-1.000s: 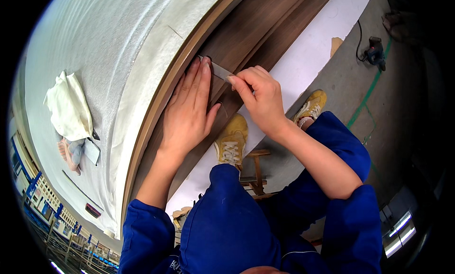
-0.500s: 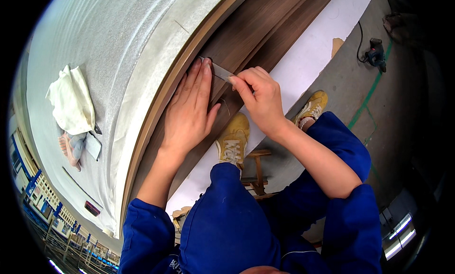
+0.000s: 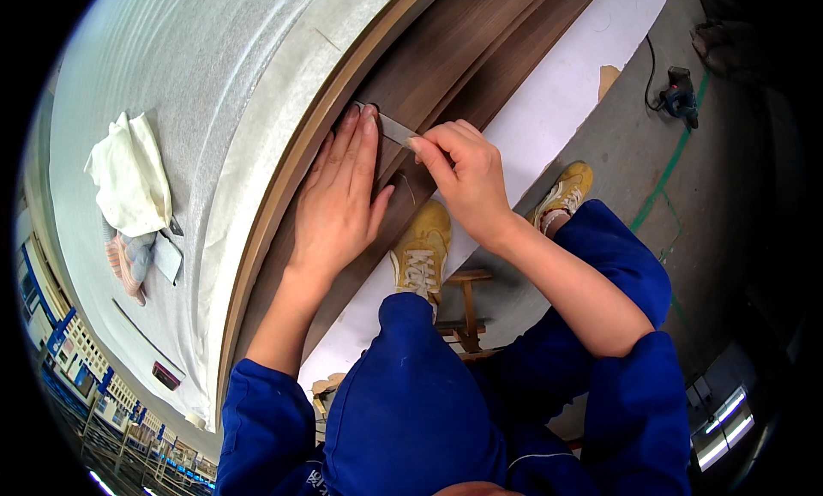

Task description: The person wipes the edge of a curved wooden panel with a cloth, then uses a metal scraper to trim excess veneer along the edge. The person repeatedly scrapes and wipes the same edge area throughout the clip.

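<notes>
Thin grey strip point(image 3: 395, 131), one end in the right grip point(image 3: 465, 174)

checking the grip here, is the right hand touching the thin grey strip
Touching: the head view shows the right hand pinching one end of the thin grey strip, with no gap visible between them.
</notes>
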`<state>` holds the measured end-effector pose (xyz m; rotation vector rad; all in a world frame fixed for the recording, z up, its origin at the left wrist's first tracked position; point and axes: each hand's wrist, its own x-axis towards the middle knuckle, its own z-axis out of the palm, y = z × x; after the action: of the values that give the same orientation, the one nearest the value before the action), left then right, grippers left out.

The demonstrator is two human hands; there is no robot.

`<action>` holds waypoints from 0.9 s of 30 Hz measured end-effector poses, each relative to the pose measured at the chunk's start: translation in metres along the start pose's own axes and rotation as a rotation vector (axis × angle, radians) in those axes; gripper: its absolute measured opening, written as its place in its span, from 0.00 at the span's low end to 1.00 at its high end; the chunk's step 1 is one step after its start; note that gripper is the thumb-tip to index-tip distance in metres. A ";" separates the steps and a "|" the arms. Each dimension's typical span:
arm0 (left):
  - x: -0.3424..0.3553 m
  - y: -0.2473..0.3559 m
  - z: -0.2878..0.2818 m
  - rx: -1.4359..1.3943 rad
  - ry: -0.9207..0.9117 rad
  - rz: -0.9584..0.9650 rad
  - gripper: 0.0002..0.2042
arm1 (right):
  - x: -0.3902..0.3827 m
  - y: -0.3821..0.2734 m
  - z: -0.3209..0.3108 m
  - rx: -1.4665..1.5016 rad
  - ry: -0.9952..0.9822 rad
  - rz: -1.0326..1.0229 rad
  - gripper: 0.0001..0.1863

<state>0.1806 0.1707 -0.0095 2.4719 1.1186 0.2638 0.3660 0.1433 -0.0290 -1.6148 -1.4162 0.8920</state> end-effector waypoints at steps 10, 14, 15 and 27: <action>-0.009 0.000 0.000 0.010 0.005 -0.006 0.43 | -0.006 -0.002 0.005 -0.022 -0.009 -0.017 0.09; -0.017 -0.001 -0.002 0.028 -0.006 -0.017 0.43 | -0.013 0.000 0.013 0.017 -0.018 -0.028 0.09; -0.019 -0.001 -0.002 0.031 -0.008 -0.017 0.43 | -0.015 0.001 0.015 0.016 -0.019 -0.034 0.09; 0.001 0.001 -0.001 -0.063 0.024 -0.018 0.46 | 0.008 0.004 0.000 0.025 0.034 0.014 0.11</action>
<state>0.1814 0.1711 -0.0077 2.4083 1.1249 0.3190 0.3687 0.1508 -0.0323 -1.6157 -1.3667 0.8831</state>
